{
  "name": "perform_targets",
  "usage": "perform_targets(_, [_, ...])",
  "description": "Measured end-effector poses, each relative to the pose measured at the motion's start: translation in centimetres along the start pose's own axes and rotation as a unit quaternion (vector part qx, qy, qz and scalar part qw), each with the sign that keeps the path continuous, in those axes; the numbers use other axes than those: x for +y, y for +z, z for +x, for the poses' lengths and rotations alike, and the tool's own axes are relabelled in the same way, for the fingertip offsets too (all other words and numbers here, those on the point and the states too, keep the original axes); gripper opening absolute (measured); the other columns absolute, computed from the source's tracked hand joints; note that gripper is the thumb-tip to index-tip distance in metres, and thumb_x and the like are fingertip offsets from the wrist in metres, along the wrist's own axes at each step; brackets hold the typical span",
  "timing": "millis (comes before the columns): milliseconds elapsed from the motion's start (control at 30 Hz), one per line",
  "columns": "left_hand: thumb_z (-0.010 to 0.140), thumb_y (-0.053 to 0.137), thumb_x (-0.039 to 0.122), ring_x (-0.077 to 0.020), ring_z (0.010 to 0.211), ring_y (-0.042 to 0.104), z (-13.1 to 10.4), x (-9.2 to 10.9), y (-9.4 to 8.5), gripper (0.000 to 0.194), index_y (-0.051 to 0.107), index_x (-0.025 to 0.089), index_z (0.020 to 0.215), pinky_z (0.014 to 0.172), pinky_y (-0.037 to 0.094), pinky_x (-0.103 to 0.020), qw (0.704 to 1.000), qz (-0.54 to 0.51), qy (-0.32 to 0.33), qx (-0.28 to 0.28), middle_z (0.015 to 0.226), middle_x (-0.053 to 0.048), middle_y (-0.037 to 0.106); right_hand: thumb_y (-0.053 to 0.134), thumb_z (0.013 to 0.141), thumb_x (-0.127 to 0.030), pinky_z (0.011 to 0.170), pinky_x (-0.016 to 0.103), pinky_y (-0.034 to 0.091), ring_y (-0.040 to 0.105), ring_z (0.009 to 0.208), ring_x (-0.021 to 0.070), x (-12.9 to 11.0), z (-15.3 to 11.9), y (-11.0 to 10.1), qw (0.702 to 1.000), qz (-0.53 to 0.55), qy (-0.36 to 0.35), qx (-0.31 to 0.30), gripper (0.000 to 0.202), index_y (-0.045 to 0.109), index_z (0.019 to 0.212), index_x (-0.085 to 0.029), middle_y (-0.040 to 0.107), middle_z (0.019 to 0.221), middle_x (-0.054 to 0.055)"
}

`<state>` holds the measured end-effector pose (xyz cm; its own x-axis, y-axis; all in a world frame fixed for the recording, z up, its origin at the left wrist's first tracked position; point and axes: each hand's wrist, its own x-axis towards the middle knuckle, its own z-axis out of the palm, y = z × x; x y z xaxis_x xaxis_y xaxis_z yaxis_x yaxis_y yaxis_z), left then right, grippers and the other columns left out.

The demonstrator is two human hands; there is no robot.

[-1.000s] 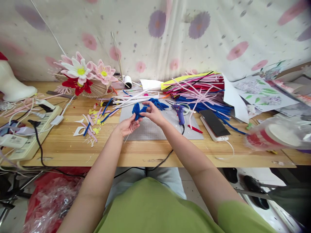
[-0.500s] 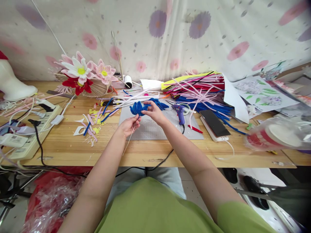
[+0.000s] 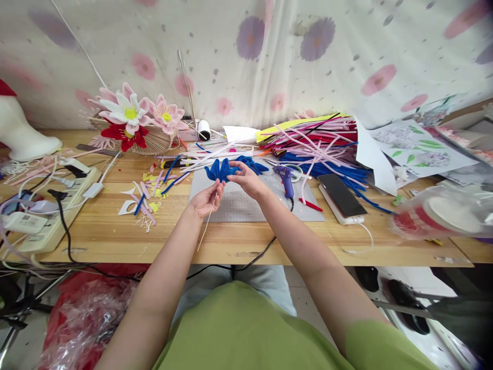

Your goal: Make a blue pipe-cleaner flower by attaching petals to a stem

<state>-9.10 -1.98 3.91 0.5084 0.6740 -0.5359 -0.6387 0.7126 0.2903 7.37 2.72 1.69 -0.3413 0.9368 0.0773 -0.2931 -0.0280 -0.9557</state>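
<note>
A blue pipe-cleaner flower [image 3: 217, 169] with pointed fuzzy petals is held above the grey mat [image 3: 246, 209]. My left hand [image 3: 208, 199] pinches it at the base, and a thin pale wire stem [image 3: 205, 230] runs down from those fingers toward me. On the flower's right side, my right hand [image 3: 246, 180] has thumb and fingertips closed on the petals; its fingers partly cover them. Just behind the right hand, more blue fuzzy petals [image 3: 257, 165] lie on the mat. A purple glue gun [image 3: 285, 181] rests to the right.
Bundles of pipe cleaners [image 3: 316, 136] stretch along the back. Cut scraps [image 3: 148, 198] lie left of the mat, beyond them a power strip [image 3: 63, 216]. Finished flowers [image 3: 131, 113] stand at back left. Rightward are a red pen [image 3: 311, 205], a phone [image 3: 342, 195] and a bagged cup [image 3: 435, 213].
The blue flower has turned slightly in my fingers, so its petals show more spread and upright. Both hands keep their grip, and the wire's lower end has shifted a little right.
</note>
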Motion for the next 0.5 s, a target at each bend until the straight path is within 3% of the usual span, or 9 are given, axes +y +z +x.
perform_targets(133, [0.089, 0.049, 0.019, 0.0002, 0.035, 0.047, 0.1, -0.4, 0.8, 0.02, 0.058, 0.011, 0.073, 0.039, 0.041, -0.008, 0.991, 0.109, 0.071, 0.013, 0.048, 0.006, 0.051, 0.076, 0.053, -0.02, 0.085, 0.031, 0.042, 0.056, 0.08, 0.0127, 0.0, -0.1, 0.2, 0.999, 0.038, 0.0, -0.007, 0.059, 0.051, 0.106, -0.025, 0.057, 0.078, -0.005])
perform_targets(233, [0.076, 0.066, 0.02, -0.0023, 0.036, 0.048, -0.2, -0.3, 1.4, 0.012, 0.061, 0.011, 0.07, 0.04, 0.043, -0.012, 0.945, 0.254, 0.201, 0.045, 0.049, 0.005, 0.055, 0.073, 0.054, -0.017, 0.093, 0.031, 0.039, 0.055, 0.096, 0.0133, -0.1, -0.4, 0.0, 0.996, 0.09, 0.002, 0.014, 0.062, 0.049, 0.11, -0.027, 0.06, 0.095, -0.002])
perform_targets(333, [0.062, 0.075, 0.032, -0.007, 0.041, 0.054, -1.3, 0.9, 1.6, 0.024, 0.064, 0.011, 0.069, 0.045, 0.047, -0.018, 0.855, 0.404, 0.318, 0.063, 0.053, 0.001, 0.061, 0.071, 0.057, -0.017, 0.095, 0.034, 0.04, 0.057, 0.1, 0.014, -0.2, -0.8, -0.7, 0.987, 0.154, 0.04, 0.013, 0.057, 0.05, 0.109, -0.028, 0.061, 0.101, -0.001])
perform_targets(400, [0.061, 0.074, 0.038, -0.0114, 0.049, 0.059, -2.2, 2.1, 1.3, 0.027, 0.066, 0.012, 0.065, 0.052, 0.05, -0.022, 0.781, 0.511, 0.354, 0.061, 0.057, -0.002, 0.065, 0.07, 0.062, -0.021, 0.094, 0.036, 0.043, 0.059, 0.097, 0.0144, -0.3, -1.1, -1.1, 0.983, 0.174, 0.059, -0.007, 0.05, 0.052, 0.107, -0.027, 0.062, 0.099, -0.001])
perform_targets(500, [0.061, 0.071, 0.031, -0.0178, 0.073, 0.064, -3.1, 3.9, 0.4, 0.016, 0.07, 0.015, 0.066, 0.068, 0.051, -0.025, 0.66, 0.626, 0.411, 0.065, 0.067, -0.002, 0.069, 0.068, 0.067, -0.026, 0.091, 0.036, 0.045, 0.06, 0.091, 0.0139, -0.4, -1.7, -1.2, 0.984, 0.158, 0.07, -0.038, 0.039, 0.056, 0.105, -0.025, 0.064, 0.098, 0.001])
